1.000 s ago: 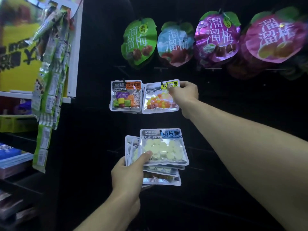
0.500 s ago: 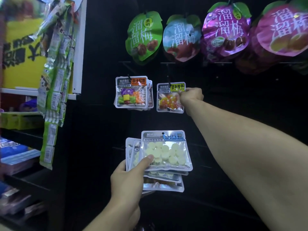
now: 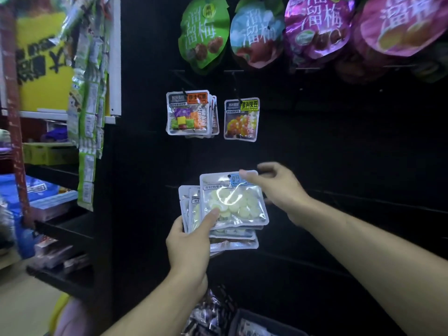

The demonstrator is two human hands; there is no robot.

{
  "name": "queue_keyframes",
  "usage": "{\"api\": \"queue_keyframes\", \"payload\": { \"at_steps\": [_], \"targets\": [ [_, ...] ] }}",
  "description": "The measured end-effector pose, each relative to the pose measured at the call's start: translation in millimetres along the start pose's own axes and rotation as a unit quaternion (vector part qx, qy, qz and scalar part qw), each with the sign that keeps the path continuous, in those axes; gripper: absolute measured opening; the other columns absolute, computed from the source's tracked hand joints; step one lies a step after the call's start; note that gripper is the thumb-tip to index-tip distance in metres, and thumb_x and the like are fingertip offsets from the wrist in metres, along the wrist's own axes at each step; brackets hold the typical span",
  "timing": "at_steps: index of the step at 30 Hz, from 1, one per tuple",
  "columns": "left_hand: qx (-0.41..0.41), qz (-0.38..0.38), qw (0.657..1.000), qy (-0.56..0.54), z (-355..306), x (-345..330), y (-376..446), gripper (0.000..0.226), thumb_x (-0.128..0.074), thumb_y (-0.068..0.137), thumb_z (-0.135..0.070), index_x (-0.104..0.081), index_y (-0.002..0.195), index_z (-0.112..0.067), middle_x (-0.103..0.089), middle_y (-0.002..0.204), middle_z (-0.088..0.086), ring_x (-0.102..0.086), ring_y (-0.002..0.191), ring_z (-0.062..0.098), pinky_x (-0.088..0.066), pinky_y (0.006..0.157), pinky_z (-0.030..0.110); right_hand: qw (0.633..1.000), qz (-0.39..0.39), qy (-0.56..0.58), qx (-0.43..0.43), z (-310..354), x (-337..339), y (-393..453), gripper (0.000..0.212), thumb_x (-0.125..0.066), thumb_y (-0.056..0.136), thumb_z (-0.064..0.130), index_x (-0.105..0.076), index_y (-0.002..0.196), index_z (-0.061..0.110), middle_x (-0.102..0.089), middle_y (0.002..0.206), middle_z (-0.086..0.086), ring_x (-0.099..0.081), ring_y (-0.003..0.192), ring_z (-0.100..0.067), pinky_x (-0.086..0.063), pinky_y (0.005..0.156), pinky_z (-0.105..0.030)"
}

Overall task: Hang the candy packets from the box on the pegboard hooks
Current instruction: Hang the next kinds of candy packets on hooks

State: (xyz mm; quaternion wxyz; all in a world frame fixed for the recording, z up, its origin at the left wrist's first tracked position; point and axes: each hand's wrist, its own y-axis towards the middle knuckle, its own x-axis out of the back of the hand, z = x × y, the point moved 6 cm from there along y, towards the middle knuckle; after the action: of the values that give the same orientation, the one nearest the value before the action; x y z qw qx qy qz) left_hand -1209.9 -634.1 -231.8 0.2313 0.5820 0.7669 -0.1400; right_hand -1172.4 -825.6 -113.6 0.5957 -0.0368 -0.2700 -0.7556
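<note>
Pinch the top white-candy packet point(image 3: 234, 198) by its upper corner with the loosely spread right hand point(image 3: 278, 190) — left hand point(image 3: 189, 243) clamping the stack point(image 3: 218, 235) at centre frame — then lift clear.

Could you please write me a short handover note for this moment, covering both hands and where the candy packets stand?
Left hand: grip on a fanned stack of packets, thumb on the top white-candy packet.
Right hand: fingers open, holding nothing, at that packet's top right corner.
Done: cube-candy packets and one bean-candy packet hang on pegboard hooks.
Left: hang the held stack; more packets lie in the box below.
</note>
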Motion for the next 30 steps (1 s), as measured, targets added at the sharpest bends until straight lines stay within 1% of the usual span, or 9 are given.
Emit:
{"api": "queue_keyframes", "payload": {
  "at_steps": [3,7,11,15,18,20,24,27,30],
  "targets": [
    [0.007,-0.001,1.0,-0.005,3,-5,-9,0.024,-0.089,0.084,-0.025,-0.078,0.105,-0.019,-0.084,0.093,0.0,-0.081,0.092,0.026,-0.065,0.089,0.047,0.996,0.073,0.03,-0.034,-15,3,-29,0.041,-0.093,0.077,0.028,-0.073,0.109,0.011,-0.082,0.092,-0.002,-0.079,0.078,-0.014,-0.059,0.059,-0.025],
    [0.015,0.028,0.999,0.001,4,-20,-22,0.033,-0.093,0.078,-0.029,-0.078,0.107,-0.02,-0.084,0.094,0.0,-0.081,0.095,0.026,-0.063,0.094,0.05,0.995,0.058,0.057,-0.052,-23,23,-35,0.035,-0.09,0.081,0.016,-0.071,0.107,0.003,-0.082,0.093,-0.009,-0.08,0.085,-0.023,-0.066,0.076,-0.04],
    [0.011,0.046,0.999,0.014,1,-33,-26,0.044,-0.098,0.07,-0.028,-0.077,0.108,-0.022,-0.084,0.096,-0.001,-0.08,0.098,0.027,-0.061,0.098,0.051,0.992,0.049,0.097,-0.068,-22,47,-32,0.032,-0.085,0.086,0.011,-0.066,0.11,0.002,-0.082,0.096,-0.01,-0.08,0.088,-0.026,-0.066,0.084,-0.044],
    [0.002,0.058,0.998,0.02,-3,-40,-25,0.045,-0.098,0.07,-0.022,-0.076,0.109,-0.02,-0.084,0.096,0.0,-0.08,0.096,0.028,-0.062,0.095,0.051,0.992,0.045,0.101,-0.067,-15,67,-25,0.027,-0.082,0.09,0.012,-0.064,0.11,0.006,-0.081,0.104,-0.012,-0.08,0.092,-0.027,-0.066,0.082,-0.042],
    [0.005,0.066,0.998,0.018,-3,-43,-24,0.042,-0.096,0.073,-0.017,-0.076,0.109,-0.017,-0.084,0.098,0.003,-0.08,0.095,0.029,-0.065,0.088,0.048,0.995,-0.014,0.097,-0.03,-2,88,-17,0.021,-0.079,0.093,0.012,-0.063,0.107,0.01,-0.08,0.104,-0.01,-0.08,0.088,-0.023,-0.064,0.074,-0.037],
    [0.009,0.066,0.998,0.016,-3,-45,-25,0.04,-0.095,0.074,-0.015,-0.076,0.109,-0.017,-0.083,0.097,0.004,-0.08,0.094,0.03,-0.066,0.086,0.047,0.993,-0.073,0.089,0.012,12,104,-7,0.017,-0.076,0.095,0.013,-0.063,0.106,0.014,-0.079,0.103,-0.006,-0.079,0.092,-0.025,-0.065,0.08,-0.04],
    [0.019,0.065,0.998,0.009,-3,-49,-28,0.038,-0.095,0.074,-0.014,-0.076,0.107,-0.016,-0.084,0.094,0.004,-0.081,0.093,0.031,-0.065,0.089,0.05,0.978,-0.162,0.106,0.081,49,133,16,0.021,-0.076,0.096,0.02,-0.062,0.112,0.016,-0.077,0.104,-0.003,-0.077,0.091,-0.017,-0.06,0.069,-0.026],
    [0.018,0.072,0.997,0.008,-7,-55,-32,0.038,-0.095,0.075,-0.015,-0.076,0.107,-0.018,-0.084,0.093,0.002,-0.081,0.091,0.03,-0.066,0.085,0.046,0.969,-0.191,0.119,0.1,66,143,35,0.019,-0.076,0.096,0.023,-0.062,0.108,0.018,-0.076,0.105,0.0,-0.073,0.093,-0.016,-0.059,0.081,-0.031],
    [0.013,0.083,0.996,0.012,-11,-57,-35,0.037,-0.094,0.075,-0.015,-0.076,0.108,-0.017,-0.084,0.094,0.004,-0.081,0.089,0.03,-0.064,0.069,0.037,0.966,-0.205,0.128,0.09,68,144,50,0.015,-0.074,0.097,0.021,-0.063,0.107,0.018,-0.074,0.101,0.002,-0.07,0.092,-0.017,-0.058,0.086,-0.032]
  ]
}}
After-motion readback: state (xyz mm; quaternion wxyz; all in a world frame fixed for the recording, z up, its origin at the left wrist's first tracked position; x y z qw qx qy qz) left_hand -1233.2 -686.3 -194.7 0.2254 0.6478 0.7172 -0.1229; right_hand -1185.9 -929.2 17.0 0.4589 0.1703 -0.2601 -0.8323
